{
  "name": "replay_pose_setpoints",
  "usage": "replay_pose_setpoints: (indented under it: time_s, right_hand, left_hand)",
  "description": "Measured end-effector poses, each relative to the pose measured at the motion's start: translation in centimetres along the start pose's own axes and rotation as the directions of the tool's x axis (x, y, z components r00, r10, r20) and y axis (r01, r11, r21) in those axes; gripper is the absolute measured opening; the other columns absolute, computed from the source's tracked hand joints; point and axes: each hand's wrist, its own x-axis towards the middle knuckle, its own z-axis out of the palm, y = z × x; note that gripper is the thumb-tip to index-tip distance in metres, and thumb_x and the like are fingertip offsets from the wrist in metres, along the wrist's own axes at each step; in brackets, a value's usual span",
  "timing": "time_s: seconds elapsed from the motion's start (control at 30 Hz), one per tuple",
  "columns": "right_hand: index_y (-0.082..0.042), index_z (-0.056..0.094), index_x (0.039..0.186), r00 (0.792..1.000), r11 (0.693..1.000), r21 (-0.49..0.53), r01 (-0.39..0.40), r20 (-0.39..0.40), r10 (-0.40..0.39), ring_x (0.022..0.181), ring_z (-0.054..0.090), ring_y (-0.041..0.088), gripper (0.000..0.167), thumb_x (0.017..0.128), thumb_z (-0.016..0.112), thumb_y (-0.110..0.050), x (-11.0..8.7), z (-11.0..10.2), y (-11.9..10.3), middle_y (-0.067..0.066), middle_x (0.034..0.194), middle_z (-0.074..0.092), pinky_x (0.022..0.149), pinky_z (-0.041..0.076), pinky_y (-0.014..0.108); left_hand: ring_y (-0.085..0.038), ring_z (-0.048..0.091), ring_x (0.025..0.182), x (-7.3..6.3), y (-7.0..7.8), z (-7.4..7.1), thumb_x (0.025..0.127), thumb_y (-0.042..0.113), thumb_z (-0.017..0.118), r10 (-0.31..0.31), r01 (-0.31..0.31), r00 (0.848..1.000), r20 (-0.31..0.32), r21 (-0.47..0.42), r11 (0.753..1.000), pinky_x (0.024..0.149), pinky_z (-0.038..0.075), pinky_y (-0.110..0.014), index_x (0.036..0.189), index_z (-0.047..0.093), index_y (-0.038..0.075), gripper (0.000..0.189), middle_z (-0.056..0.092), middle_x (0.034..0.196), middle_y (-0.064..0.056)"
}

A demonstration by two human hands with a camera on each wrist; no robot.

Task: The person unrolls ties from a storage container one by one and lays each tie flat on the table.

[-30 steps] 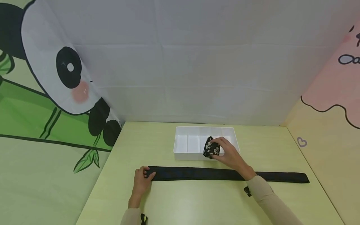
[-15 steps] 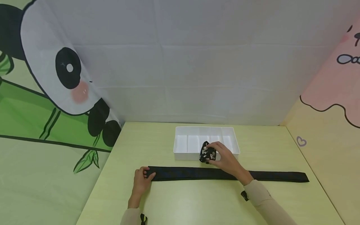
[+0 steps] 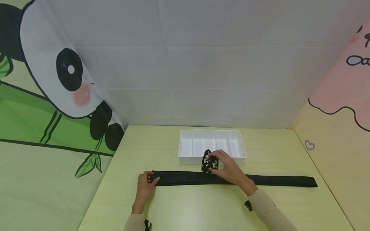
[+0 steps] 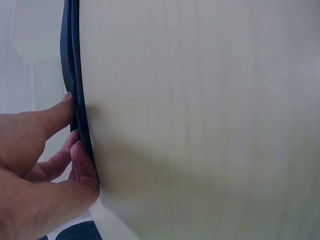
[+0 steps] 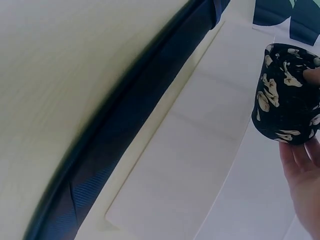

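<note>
A long dark necktie (image 3: 188, 178) lies folded lengthwise across the table, running left to right. My left hand (image 3: 145, 186) pinches its left end between thumb and fingers; the left wrist view shows the layered edges (image 4: 75, 60) at the fingertips. In my right hand (image 3: 229, 168) is a black roll with a cream flower pattern (image 3: 209, 163), gripped by thumb and fingers at its side. That roll is over the front wall of a white compartment tray (image 3: 188, 160), just behind the necktie. The right wrist view shows the roll (image 5: 280, 95) as a short, wide cylinder.
The tray's dividers form several compartments. The pale yellow table (image 3: 196, 207) meets a white cloth wall (image 3: 202, 80) at the back. A panda-printed panel (image 3: 52, 106) stands on the left, and a pink and cream panel (image 3: 335, 128) on the right.
My right hand has moved left and toward me with the flowered roll, from over the tray to its front edge. My left hand stays on the necktie's end.
</note>
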Motion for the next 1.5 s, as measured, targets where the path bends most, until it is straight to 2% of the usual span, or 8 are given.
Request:
replay_pose_setpoints:
  time_s: [0.23, 0.43, 0.7, 0.8, 0.93, 1.23, 1.33, 1.5]
  right_hand:
    - [-0.009, 0.062, 0.130, 1.000, 1.000, 0.022, -0.004, 0.026, 0.003, 0.112, 0.062, 0.020, 0.062, 0.076, 0.090, -0.004, -0.1, 0.8, -0.7, 0.003, 0.127, 0.061, 0.089, 0.056, 0.042]
    - [-0.007, 0.062, 0.129, 0.999, 0.999, 0.023, 0.040, 0.026, -0.041, 0.112, 0.062, 0.022, 0.061, 0.075, 0.091, -0.004, 0.0, 1.4, -1.4, 0.004, 0.125, 0.062, 0.091, 0.055, 0.043]
    - [-0.008, 0.061, 0.131, 0.998, 0.998, 0.045, 0.036, 0.046, -0.038, 0.117, 0.059, 0.023, 0.062, 0.077, 0.091, -0.006, -0.1, 2.4, -2.4, 0.004, 0.129, 0.061, 0.093, 0.054, 0.043]
    - [-0.009, 0.061, 0.131, 0.998, 0.998, 0.048, 0.028, 0.053, -0.030, 0.120, 0.058, 0.024, 0.062, 0.077, 0.091, -0.007, -0.1, 2.7, -2.8, 0.004, 0.130, 0.060, 0.094, 0.053, 0.045]
    - [-0.010, 0.062, 0.131, 0.998, 0.998, 0.051, 0.021, 0.061, -0.024, 0.123, 0.056, 0.024, 0.061, 0.076, 0.091, -0.009, -0.2, 3.0, -3.1, 0.004, 0.132, 0.059, 0.096, 0.052, 0.045]
    - [-0.009, 0.062, 0.130, 0.997, 0.998, 0.055, 0.031, 0.069, -0.035, 0.122, 0.057, 0.022, 0.062, 0.076, 0.092, -0.008, -0.2, 4.0, -3.7, 0.003, 0.131, 0.058, 0.096, 0.053, 0.042]
    - [-0.010, 0.062, 0.131, 0.996, 0.998, 0.062, 0.016, 0.087, -0.021, 0.122, 0.057, 0.021, 0.062, 0.076, 0.092, -0.009, -0.3, 4.4, -3.8, 0.003, 0.132, 0.057, 0.097, 0.053, 0.042]
    - [-0.012, 0.061, 0.132, 0.995, 0.997, 0.065, 0.033, 0.090, -0.039, 0.119, 0.059, 0.020, 0.062, 0.077, 0.091, -0.010, -0.6, 5.2, -4.0, 0.003, 0.131, 0.057, 0.095, 0.053, 0.041]
  left_hand:
    - [-0.028, 0.053, 0.088, 0.0, 0.1, -0.1, 0.094, 0.009, 0.075, -0.007, 0.007, 1.000, -0.007, -0.011, 1.000, 0.080, 0.047, -0.039, 0.116, 0.057, -0.008, 0.034, 0.046, 0.103, -0.018]
    - [-0.028, 0.052, 0.088, 0.1, -0.1, -0.1, 0.094, 0.010, 0.075, -0.004, 0.004, 1.000, -0.006, -0.020, 1.000, 0.080, 0.047, -0.038, 0.116, 0.057, -0.007, 0.033, 0.046, 0.103, -0.018]
    - [-0.025, 0.050, 0.083, -0.3, -0.3, -0.2, 0.095, 0.020, 0.076, 0.098, -0.101, 0.993, -0.059, -0.042, 0.994, 0.076, 0.046, -0.035, 0.110, 0.057, -0.006, 0.036, 0.044, 0.098, -0.017]
    - [-0.026, 0.051, 0.085, -0.2, -0.4, -0.3, 0.095, 0.018, 0.075, 0.075, -0.076, 0.996, -0.038, -0.036, 0.996, 0.078, 0.046, -0.037, 0.111, 0.058, -0.006, 0.035, 0.045, 0.099, -0.017]
    - [-0.027, 0.052, 0.088, 0.1, -0.3, -0.7, 0.093, 0.016, 0.077, 0.013, -0.013, 1.000, 0.012, -0.019, 1.000, 0.081, 0.047, -0.039, 0.116, 0.058, -0.007, 0.037, 0.047, 0.103, -0.017]
    - [-0.026, 0.050, 0.091, 0.2, -0.8, -1.3, 0.084, 0.016, 0.086, 0.004, 0.000, 0.997, 0.082, -0.043, 0.999, 0.082, 0.045, -0.035, 0.121, 0.059, -0.007, 0.051, 0.047, 0.106, -0.017]
    - [-0.026, 0.050, 0.092, 0.2, -0.9, -1.2, 0.085, 0.015, 0.086, 0.005, -0.001, 0.996, 0.085, -0.048, 0.999, 0.083, 0.046, -0.036, 0.121, 0.058, -0.007, 0.051, 0.048, 0.106, -0.018]
    - [-0.025, 0.049, 0.091, 0.2, -0.8, -1.1, 0.085, 0.014, 0.086, 0.013, -0.009, 0.998, 0.069, -0.057, 0.998, 0.081, 0.045, -0.032, 0.120, 0.059, -0.007, 0.049, 0.047, 0.105, -0.017]
